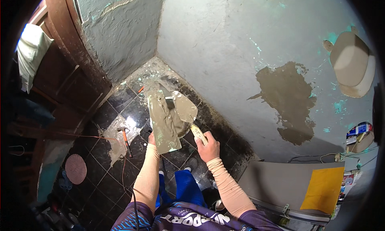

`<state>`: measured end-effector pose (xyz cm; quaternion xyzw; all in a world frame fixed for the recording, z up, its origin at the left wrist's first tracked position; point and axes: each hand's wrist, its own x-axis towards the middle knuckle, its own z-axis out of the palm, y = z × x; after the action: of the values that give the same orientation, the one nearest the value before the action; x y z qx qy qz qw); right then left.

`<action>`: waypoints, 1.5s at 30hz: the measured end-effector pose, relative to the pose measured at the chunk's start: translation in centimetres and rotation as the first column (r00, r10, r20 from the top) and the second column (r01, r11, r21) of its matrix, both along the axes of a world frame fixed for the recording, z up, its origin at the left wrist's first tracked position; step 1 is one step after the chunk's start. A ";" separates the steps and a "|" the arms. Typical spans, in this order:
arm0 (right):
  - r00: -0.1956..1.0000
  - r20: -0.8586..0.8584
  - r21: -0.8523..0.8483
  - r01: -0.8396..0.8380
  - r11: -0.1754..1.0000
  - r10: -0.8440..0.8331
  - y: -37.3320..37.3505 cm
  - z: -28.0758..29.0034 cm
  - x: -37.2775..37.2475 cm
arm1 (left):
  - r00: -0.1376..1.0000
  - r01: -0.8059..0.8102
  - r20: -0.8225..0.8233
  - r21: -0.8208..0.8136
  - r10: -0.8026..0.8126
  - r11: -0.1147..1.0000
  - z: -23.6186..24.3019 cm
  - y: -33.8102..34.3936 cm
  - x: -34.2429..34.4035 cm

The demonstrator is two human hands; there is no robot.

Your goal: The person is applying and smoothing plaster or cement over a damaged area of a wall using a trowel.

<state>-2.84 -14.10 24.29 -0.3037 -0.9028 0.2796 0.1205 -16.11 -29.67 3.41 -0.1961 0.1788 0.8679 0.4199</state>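
My left hand holds up a long plastering float from beneath, and most of its fingers are hidden by it. Wet grey-brown mortar covers the float's upper face. My right hand is wrapped round the pale handle of a pointed trowel. The trowel's blade is smeared with mortar and lies close to the float's right edge; whether they touch I cannot tell. On the grey wall to the right, a dark patch of wet mortar stands out.
A hammer and a round pinkish mat lie on the dark tiled floor at left. To the right is a grey surface with a yellow sheet. A wooden door stands at the left; a cap hangs at far right.
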 end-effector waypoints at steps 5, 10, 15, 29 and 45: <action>0.985 0.092 -0.186 0.164 0.969 -0.149 0.4 -7.5 -2.0 | 0.997 -0.013 -0.072 -0.179 0.000 0.984 -1.6 -4.3 -0.8; 0.964 0.243 -0.187 0.160 0.969 -0.112 1.6 -16.6 -3.6 | 0.991 0.012 -0.134 -0.090 -0.024 0.996 -0.1 -1.9 -0.1; 0.975 0.215 -0.258 -0.007 0.966 0.064 5.1 -19.1 -1.1 | 0.985 0.045 -0.170 0.044 -0.037 0.998 2.4 0.5 1.0; 0.848 0.443 -0.700 0.529 0.479 -0.290 24.9 -11.6 28.8 | 0.951 0.055 -0.309 0.203 0.011 0.978 9.6 21.2 10.6; 0.746 0.476 -0.633 0.658 0.407 -0.466 42.3 -10.5 43.9 | 0.975 -0.124 -0.187 0.013 0.124 0.992 11.6 50.6 19.0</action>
<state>41.04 28.18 13.75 -0.6407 -0.5418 0.5428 -0.0363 2.92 20.92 14.98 -0.1242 0.2044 0.9071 0.3463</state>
